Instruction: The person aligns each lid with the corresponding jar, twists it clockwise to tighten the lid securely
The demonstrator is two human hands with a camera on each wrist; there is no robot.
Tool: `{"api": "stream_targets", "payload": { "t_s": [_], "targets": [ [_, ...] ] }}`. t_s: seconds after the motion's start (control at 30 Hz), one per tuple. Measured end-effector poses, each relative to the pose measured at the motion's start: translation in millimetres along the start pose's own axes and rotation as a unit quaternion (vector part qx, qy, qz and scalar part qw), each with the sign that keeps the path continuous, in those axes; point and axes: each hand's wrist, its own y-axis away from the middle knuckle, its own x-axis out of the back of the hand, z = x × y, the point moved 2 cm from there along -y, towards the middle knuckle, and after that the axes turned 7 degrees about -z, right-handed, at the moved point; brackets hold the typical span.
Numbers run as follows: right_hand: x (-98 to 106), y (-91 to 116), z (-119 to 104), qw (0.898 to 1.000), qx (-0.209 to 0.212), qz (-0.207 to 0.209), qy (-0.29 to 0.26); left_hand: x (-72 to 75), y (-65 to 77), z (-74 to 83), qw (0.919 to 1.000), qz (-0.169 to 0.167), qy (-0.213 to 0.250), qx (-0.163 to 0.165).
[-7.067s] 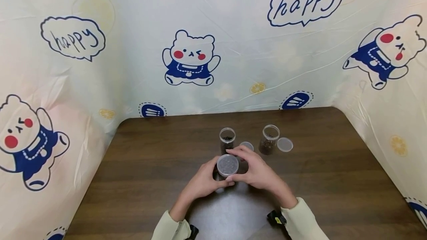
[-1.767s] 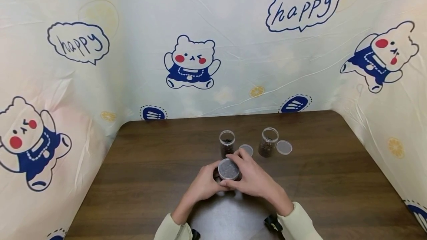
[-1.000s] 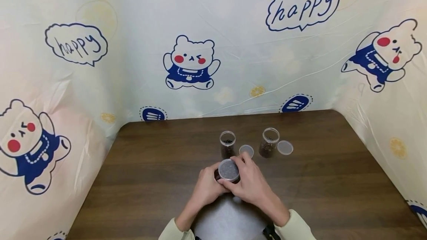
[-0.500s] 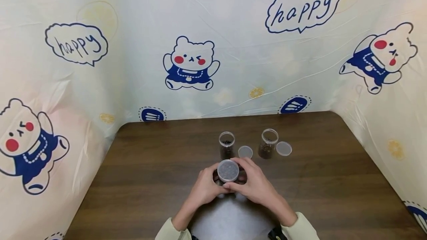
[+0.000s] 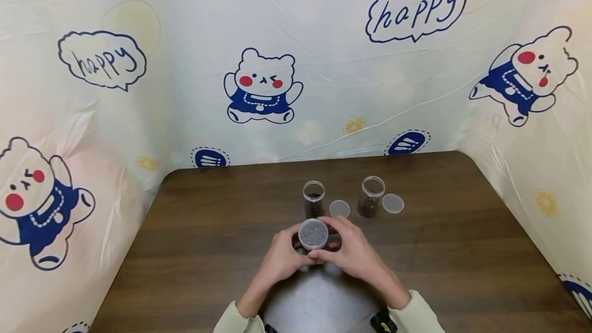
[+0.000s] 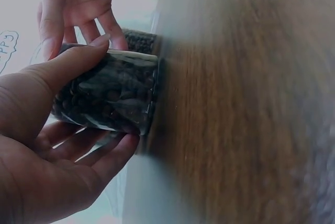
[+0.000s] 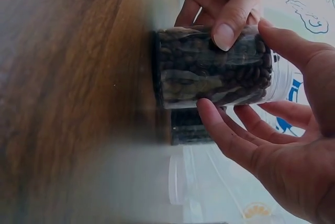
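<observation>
Both hands, left hand (image 5: 282,258) and right hand (image 5: 351,253), gripping lidded clear jar (image 5: 313,234) of dark beans

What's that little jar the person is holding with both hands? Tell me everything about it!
The held jar is a small, round, clear plastic tub standing upright on the brown table, packed nearly full with dark little round bits, maybe beans or seeds. A see-through lid sits on top. The left hand wraps its side with thumb and fingers, and the right hand curls round the lid's edge. It stands nearer the person than two open jars.
</observation>
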Motion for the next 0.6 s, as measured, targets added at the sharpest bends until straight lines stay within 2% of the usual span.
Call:
{"api": "stream_targets", "payload": {
  "t_s": [0.23, 0.6],
  "targets": [
    [-3, -7, -7, 1.0, 0.005, 0.004, 0.004, 9.4, 2.6, 0.7, 0.9998, 0.01, 0.015, 0.008],
    [-13, -25, -17, 1.0, 0.029, 0.002, 0.005, 29.8, 6.3, -3.8, 0.998, 0.05, 0.017, 0.036]
  ]
}}
